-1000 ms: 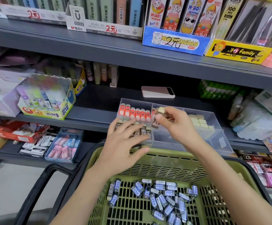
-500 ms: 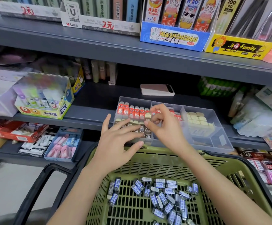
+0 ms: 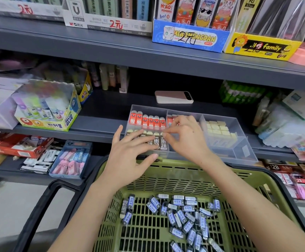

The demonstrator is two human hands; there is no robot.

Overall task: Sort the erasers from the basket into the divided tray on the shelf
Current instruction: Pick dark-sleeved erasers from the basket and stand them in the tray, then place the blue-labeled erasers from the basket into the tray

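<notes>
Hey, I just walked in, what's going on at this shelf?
A person is stocking erasers into the clear divided tray on the shelf. The right hand pinches the top of a dark 2B eraser at the right end of the front-left compartment's row, while the left hand rests its straight fingers on that row. Many blue-sleeved erasers lie in the green basket below.
</notes>
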